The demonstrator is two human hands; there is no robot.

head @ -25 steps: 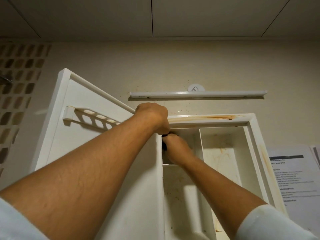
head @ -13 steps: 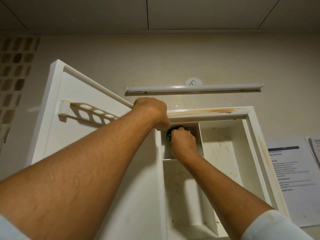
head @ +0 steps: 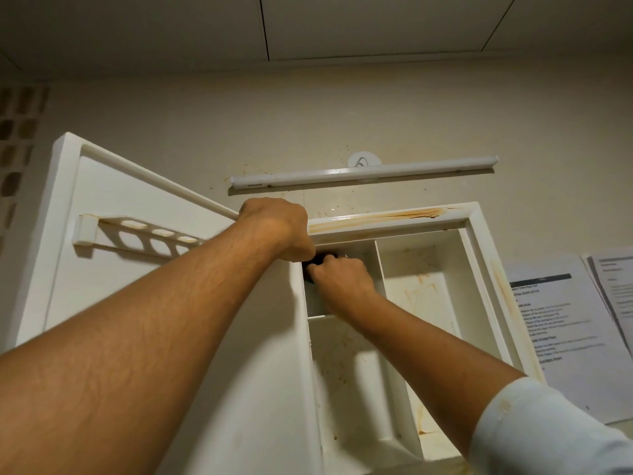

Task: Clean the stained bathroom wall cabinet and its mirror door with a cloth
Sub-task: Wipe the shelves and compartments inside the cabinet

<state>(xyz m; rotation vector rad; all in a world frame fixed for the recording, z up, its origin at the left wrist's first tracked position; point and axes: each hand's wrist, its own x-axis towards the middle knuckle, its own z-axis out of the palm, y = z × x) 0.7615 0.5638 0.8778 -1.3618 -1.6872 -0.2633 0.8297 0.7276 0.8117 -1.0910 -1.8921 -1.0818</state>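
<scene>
As I read it, the step in hand was scrubbing the upper-left compartment of the wall cabinet [head: 478, 255]. To do it well I would press the cloth [head: 312, 267] flat into the top corner and drag it outward along the seams, where grime collects, rather than dab. The rust-coloured streak [head: 387, 218] on the top frame and the smears on the back of the right compartment looked untouched and would want the same firm strokes afterwards. The open door [head: 137, 286] had to be steadied, or the push would swing it.

My left hand [head: 274, 228] sat knuckles-up at the hinge corner, fingers curled over the door's top edge, forearm stretched up and across. My right hand [head: 342, 281] reached inside that compartment, wrist bent, fingers bunched round the dark cloth. The cloth showed only as a small patch between the two hands, against the compartment's left wall. The fingertips themselves were hidden from me.
</scene>
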